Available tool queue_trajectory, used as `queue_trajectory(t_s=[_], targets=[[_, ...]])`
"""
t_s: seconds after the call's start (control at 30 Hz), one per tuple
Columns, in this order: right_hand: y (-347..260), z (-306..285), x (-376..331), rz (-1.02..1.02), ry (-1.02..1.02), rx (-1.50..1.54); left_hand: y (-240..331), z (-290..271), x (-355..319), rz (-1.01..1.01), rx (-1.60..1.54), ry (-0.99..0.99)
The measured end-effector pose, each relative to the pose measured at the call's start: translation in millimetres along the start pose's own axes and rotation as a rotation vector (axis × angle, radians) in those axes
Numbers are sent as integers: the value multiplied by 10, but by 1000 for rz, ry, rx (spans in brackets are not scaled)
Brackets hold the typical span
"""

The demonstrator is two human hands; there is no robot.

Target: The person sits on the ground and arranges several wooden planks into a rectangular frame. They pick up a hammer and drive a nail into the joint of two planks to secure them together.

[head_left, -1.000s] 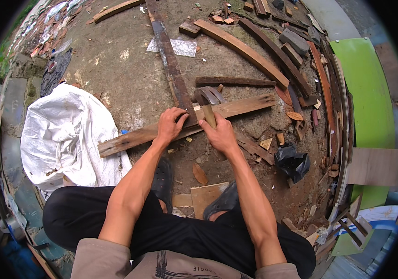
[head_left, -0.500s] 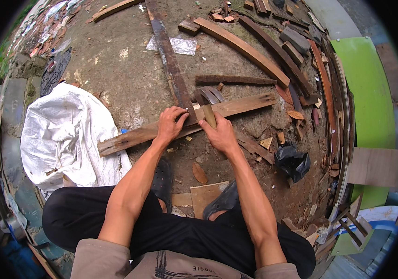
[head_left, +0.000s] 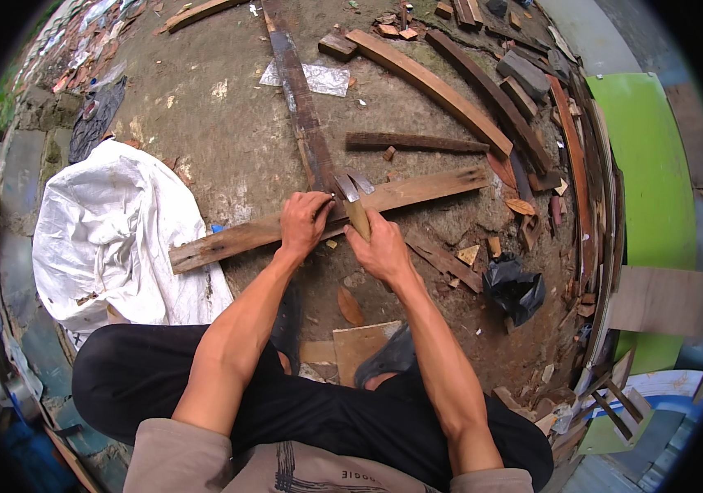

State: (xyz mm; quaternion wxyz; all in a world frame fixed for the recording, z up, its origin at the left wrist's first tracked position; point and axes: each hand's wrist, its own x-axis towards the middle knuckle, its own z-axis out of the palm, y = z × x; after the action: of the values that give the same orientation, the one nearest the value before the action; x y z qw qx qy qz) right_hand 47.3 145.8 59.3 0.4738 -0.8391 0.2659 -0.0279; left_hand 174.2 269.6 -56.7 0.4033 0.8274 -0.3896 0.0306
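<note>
A claw hammer point(head_left: 357, 215) is in my right hand point(head_left: 380, 246), which grips its wooden handle. Its metal head lies over the spot where a long dark plank point(head_left: 298, 103) meets a weathered brown board point(head_left: 429, 190). The dark plank runs away from me; the board lies crosswise, slanting up to the right. My left hand point(head_left: 301, 222) rests on that joint with thumb and fingers pinched together. A small bright tip, seemingly a nail point(head_left: 333, 195), shows at the fingertips, close beside the hammer head. The fingers partly hide the joint.
A white sack point(head_left: 113, 238) lies left, under the board's left end. Curved timber point(head_left: 434, 86) and loose offcuts spread at the right. A black plastic bag point(head_left: 515, 287) sits right of my arm. Green panel point(head_left: 647, 189) stands at far right. Clear plastic point(head_left: 327, 80) lies beside the plank.
The hammer head has come left and turned, now close to my left fingertips. My right hand has shifted slightly left and down. My left hand stays on the joint.
</note>
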Motion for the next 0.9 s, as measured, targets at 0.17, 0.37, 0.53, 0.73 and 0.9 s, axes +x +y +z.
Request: queue_trajectory(t_s=[0.17,0.37,0.53,0.73,0.9], targets=[[-162,37,-40,-23,63,85,-10,3,-20,24,11,43],[48,230,-67,53,41,-47,33,14,-32,7,-7,14],[-165,162,-56,10,59,40,-10,27,-56,3,15,69],[-77,236,-106,72,91,-1,7,85,-56,1,16,62],[-176,161,-80,108,75,10,-20,74,-71,-9,6,53]])
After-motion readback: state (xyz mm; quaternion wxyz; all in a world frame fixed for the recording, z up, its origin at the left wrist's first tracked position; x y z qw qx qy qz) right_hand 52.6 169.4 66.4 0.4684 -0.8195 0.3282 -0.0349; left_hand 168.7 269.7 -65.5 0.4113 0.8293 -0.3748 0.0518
